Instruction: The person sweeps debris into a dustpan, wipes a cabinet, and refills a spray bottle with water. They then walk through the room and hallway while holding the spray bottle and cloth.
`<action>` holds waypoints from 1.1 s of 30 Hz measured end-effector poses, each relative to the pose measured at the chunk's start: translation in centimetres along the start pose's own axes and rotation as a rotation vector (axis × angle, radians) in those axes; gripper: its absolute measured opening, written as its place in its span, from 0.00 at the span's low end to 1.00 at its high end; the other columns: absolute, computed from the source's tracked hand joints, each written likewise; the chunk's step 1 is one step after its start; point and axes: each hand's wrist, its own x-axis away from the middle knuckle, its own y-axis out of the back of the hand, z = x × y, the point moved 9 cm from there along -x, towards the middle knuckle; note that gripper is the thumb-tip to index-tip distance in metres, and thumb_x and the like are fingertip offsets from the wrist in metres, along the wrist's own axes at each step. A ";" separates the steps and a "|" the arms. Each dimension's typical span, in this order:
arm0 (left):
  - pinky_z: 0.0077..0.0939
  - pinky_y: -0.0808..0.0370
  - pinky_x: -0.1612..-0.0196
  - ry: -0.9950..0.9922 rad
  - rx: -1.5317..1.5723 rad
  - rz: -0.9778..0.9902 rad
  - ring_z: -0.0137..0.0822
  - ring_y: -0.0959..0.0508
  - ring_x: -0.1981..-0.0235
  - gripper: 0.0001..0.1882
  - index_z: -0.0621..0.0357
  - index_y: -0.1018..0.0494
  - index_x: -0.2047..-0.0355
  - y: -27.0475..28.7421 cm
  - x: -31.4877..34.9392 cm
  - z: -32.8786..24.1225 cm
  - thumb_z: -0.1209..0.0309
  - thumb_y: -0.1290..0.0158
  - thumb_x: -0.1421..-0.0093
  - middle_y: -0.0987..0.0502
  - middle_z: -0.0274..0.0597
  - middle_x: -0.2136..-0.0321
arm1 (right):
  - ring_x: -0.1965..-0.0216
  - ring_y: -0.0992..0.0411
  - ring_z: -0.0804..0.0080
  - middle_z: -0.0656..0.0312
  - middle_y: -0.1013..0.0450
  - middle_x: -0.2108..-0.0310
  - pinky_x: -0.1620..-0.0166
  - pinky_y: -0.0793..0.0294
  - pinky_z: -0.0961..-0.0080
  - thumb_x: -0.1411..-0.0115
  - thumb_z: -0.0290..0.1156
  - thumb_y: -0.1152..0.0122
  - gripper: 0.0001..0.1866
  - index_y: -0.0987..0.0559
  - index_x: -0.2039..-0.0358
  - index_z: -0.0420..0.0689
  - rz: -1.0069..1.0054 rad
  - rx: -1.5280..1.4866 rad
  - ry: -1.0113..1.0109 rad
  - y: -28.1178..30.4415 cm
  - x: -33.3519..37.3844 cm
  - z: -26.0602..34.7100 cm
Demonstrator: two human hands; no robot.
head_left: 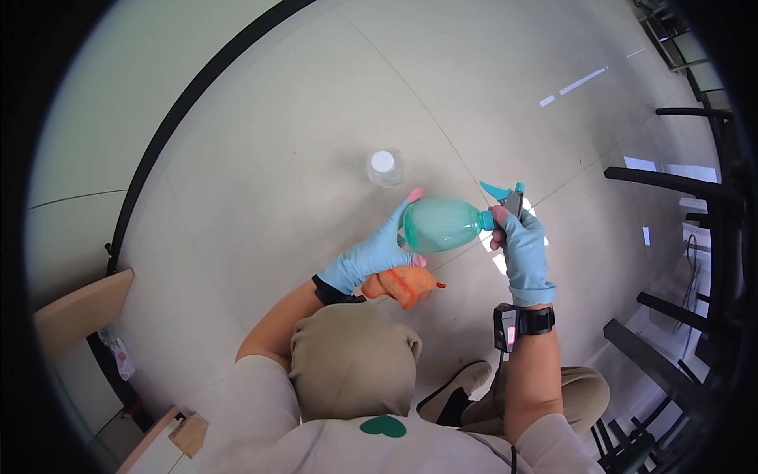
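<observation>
A translucent green spray bottle (pixel 444 224) lies sideways between my two hands, its base to the left and its trigger head to the right. My left hand (pixel 376 251), in a light blue glove with bare fingertips, is wrapped round the base end. At the neck, the gloved fingers of my right hand (pixel 521 241) are closed on the grey and teal spray head (pixel 509 199). An orange cloth (pixel 404 285) is just below my left hand, above my knee. Beyond the left hand, a clear bottle with a white cap (pixel 383 163) stands upright on the floor.
Pale floor tiles (pixel 316 103) spread around me. Black furniture legs (pixel 667 180) line the right side. A dark strip (pixel 170 118) edges the wall at left, with a wooden piece (pixel 83 314) near it. My shoe (pixel 466 383) rests on the floor below.
</observation>
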 end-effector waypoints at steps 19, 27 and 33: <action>0.38 0.22 0.52 0.453 0.989 0.223 0.41 0.23 0.50 0.45 0.58 0.36 0.38 -2.5 6.0 2.6 0.44 0.33 0.48 0.25 0.48 0.49 | 0.52 0.28 0.75 0.63 0.30 0.43 0.46 0.27 0.78 0.51 0.16 0.27 0.45 0.35 0.33 0.44 0.232 0.001 0.340 -4.3 4.3 4.9; 0.38 0.22 0.52 0.258 0.719 0.352 0.43 0.23 0.51 0.45 0.58 0.33 0.41 -1.4 2.9 4.2 0.40 0.36 0.49 0.24 0.50 0.53 | 0.65 0.31 0.80 0.69 0.27 0.62 0.58 0.28 0.83 0.40 0.22 0.34 0.23 0.25 0.43 0.41 -0.014 -0.094 0.261 -5.6 4.2 -1.0; 0.40 0.20 0.59 0.346 0.990 0.496 0.41 0.21 0.60 0.45 0.58 0.31 0.43 -1.5 2.9 5.2 0.30 0.49 0.43 0.22 0.53 0.59 | 0.52 0.25 0.71 0.59 0.24 0.51 0.47 0.23 0.76 0.49 0.12 0.33 0.22 0.22 0.53 0.42 0.440 -0.277 0.103 -7.5 4.2 0.4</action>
